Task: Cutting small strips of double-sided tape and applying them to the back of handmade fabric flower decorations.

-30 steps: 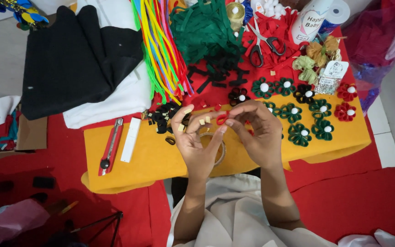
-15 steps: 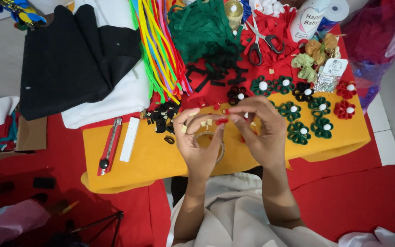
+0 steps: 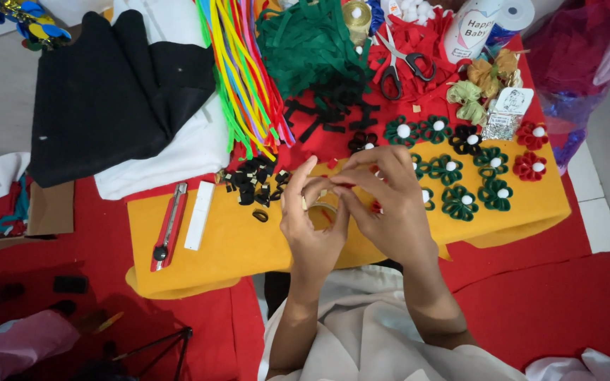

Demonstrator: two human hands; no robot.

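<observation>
The left hand point(image 3: 312, 222) and right hand point(image 3: 390, 204) meet over the middle of the yellow felt mat point(image 3: 234, 243), fingertips pinched together on a small red felt piece point(image 3: 344, 185) held between them. Both hands are closed around it, only the left forefinger sticking up free. Compared with half a second ago the hands sit in much the same spot; the right fingers have curled a little further over the left, hiding more of the red piece. Just left of the hands lies a heap of black felt loops point(image 3: 252, 185), then a white stick point(image 3: 199, 215) and a red utility knife point(image 3: 169, 226). Finished green felt flowers point(image 3: 460, 201) lie to the right, unmoved.
</observation>
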